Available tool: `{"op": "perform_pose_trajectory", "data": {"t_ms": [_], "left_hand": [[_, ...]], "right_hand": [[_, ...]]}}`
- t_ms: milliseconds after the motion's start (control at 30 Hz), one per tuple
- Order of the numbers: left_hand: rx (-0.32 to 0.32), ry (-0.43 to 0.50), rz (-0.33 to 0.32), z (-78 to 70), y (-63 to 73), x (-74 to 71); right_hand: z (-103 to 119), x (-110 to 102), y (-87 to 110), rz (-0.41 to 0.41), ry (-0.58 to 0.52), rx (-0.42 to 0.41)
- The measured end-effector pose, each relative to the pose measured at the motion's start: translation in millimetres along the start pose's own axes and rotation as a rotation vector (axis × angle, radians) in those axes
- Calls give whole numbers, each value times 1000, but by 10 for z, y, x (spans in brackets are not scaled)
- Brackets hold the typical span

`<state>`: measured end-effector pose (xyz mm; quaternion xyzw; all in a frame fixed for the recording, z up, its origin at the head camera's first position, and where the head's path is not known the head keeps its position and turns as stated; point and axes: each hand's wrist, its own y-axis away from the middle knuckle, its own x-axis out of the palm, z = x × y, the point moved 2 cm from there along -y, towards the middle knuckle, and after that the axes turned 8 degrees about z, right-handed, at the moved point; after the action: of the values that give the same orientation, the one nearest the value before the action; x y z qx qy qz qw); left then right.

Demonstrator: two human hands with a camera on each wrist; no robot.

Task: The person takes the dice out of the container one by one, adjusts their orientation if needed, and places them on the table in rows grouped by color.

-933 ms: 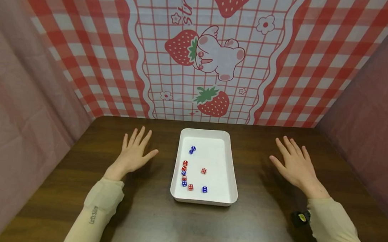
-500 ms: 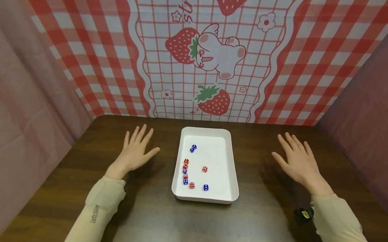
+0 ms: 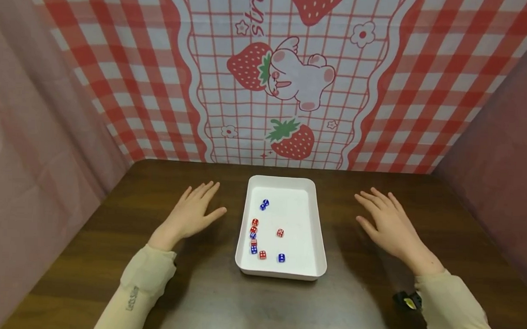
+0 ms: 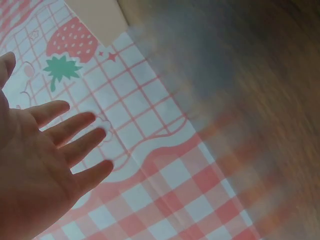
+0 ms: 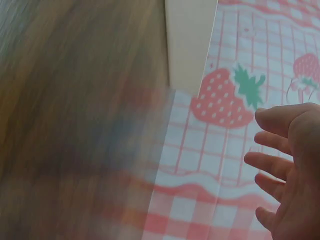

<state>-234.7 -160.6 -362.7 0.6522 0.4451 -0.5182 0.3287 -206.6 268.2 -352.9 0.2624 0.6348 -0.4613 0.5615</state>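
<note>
Two bare hands flanked a white tray (image 3: 294, 183) on a dark wooden table (image 3: 258, 309). The left hand (image 3: 186, 219) had its fingers extended and slightly apart, thumb spread toward the tray; the right hand (image 3: 391, 228) mirrored it, fingers extended, thumb spread inward. Both were apart from the tray; whether any fingertip touched the wood could not be told.

Ten dice lay within the tray, five red and five blue. Two blue dice (image 3: 264, 204) sat close together toward the far left. Five more, three red and two blue, formed a near-straight line beside the left wall. One red die (image 3: 262, 255) lay near that line's near end, one blue die (image 3: 281, 258) near the near wall, and one red die (image 3: 280, 233) around mid-floor. White floor stretched from these to the right wall; wood separated the rim from each hand.
</note>
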Motion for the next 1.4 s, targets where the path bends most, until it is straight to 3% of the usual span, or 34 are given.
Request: {"op": "perform_pose_trajectory", "data": {"t_ms": [333,467,633,833,1400], "left_hand": [[33,-14,27,-198,26,0],[69,-14,34,-275,27,53],[55,39,94,-337,11,132],[49,78,153,-404,-21,213],[71,94,220,-486,-38,314]], "right_hand": [[434,65,-121,-57,-74,-189],[678,137,-168,-18,-115,-241],[874,214,-213,44,-122,-258],[1020,291,-263,114,-143,-301],[1309,557,-330,212,-65,-454]]}}
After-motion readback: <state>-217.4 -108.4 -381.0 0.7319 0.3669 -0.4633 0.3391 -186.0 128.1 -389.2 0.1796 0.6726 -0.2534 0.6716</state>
